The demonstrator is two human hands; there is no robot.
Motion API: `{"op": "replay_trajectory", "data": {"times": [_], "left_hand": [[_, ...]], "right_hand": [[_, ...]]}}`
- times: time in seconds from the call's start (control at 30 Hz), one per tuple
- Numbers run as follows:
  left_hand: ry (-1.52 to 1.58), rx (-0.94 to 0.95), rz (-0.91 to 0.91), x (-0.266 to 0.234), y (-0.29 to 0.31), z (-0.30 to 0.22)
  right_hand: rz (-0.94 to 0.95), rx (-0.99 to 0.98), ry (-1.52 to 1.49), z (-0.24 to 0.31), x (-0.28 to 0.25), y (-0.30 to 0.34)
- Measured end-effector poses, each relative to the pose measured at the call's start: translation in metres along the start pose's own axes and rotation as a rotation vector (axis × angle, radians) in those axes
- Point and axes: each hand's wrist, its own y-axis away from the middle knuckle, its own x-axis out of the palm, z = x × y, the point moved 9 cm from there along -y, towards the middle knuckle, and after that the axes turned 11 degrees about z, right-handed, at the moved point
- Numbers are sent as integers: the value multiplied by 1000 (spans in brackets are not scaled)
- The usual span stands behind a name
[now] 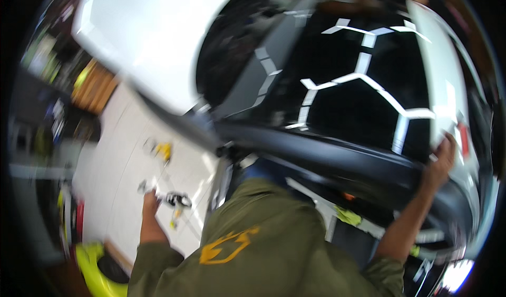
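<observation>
My left hand (151,199) is low on the left, above the pale floor. Its fingers are closed on a blurred black-and-silver tool (176,198), whose exact kind I cannot make out. Out to the right, my right hand (444,157) is raised beside the white body panel (448,94) of a car, close to a small red light (464,139). Motion smears its fingers, and I cannot tell whether it touches the panel. The car's glossy dark glass (342,107) lies in front of me, reflecting angular strip lights. Below the glass runs a dark grey trim panel (316,152).
A large white panel (142,39) projects at the upper left. Yellow tool-like things (163,150) lie on the tiled floor (118,144). A wooden crate (95,88) stands at the far left, a bright yellow-green object (97,268) at the lower left. A yellow-green cloth (348,216) is below the trim.
</observation>
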Motion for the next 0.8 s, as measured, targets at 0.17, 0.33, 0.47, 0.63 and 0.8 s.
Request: {"op": "replay_trajectory", "data": {"times": [0.17,0.33,0.47,0.63,0.8], "left_hand": [[-620,499,211,210,-14,-126],[-678,1408,667,489,322,-302],[-578,1555,1296,603,519,-297],[-155,840,1747,674,554,-262],[76,511,1625,651,482,-300]], "right_hand": [[-7,-22,-580,13,-18,-3],[-46,108,-855,12,-83,26],[541,123,-542,56,3,76],[552,128,-651,71,85,106],[470,-183,274,60,-22,-2]]}}
